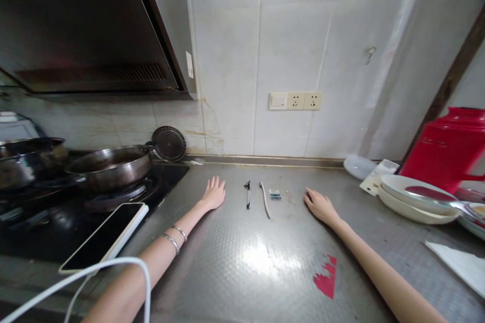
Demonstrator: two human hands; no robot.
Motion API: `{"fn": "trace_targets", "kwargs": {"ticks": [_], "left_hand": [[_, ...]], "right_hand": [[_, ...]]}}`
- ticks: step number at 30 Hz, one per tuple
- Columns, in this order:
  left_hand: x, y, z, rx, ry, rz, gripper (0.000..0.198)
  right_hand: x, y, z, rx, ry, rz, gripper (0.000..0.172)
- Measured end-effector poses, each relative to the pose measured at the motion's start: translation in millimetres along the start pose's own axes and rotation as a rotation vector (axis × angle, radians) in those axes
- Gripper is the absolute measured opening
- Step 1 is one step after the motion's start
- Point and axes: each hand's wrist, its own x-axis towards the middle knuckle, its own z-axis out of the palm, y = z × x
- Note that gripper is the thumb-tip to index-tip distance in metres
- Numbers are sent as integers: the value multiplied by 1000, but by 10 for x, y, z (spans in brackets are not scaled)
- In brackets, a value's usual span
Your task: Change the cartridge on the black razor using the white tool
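Note:
My left hand [214, 193] lies palm down on the metal counter [227, 272], fingers stretched out, with nothing in it. My right hand [320, 205] also rests flat on the counter, its fingers extended and holding nothing. Between the hands lie three small things in a row. Nearest my left hand is a slim black and silver tool that looks like a razor [248, 197]. Beside it sits a thin white stick [265, 201], slightly bent, perhaps a toothbrush. To its right is a small clear and teal piece [275, 194], too small to name. Neither hand touches them.
At left, a pan [113, 164] and a pot [22, 161] stand on the stove. A phone [104, 237] with a white cable [113, 261] overlaps the stove's edge. Stacked bowls [417, 207] and a red thermos jug [443, 146] stand right. Red scrap [326, 280] lies in front.

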Motion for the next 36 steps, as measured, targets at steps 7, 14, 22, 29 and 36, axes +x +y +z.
{"fn": "trace_targets", "kwargs": {"ticks": [7, 14, 22, 29, 36], "left_hand": [[-29, 32, -11, -32, -18, -80, 49], [-53, 35, 2, -58, -36, -120, 49], [-55, 20, -20, -73, -36, -112, 48], [-48, 14, -19, -82, -35, -120, 48], [-42, 5, -28, -89, -21, -122, 48]], "right_hand": [[-27, -8, -13, 12, 26, -8, 45], [-48, -21, -23, 0, 30, -25, 44], [-45, -7, -20, -3, 22, -36, 44], [-36, 9, 0, -4, 15, -43, 43], [-58, -28, -50, 3, 12, -38, 43]]}}
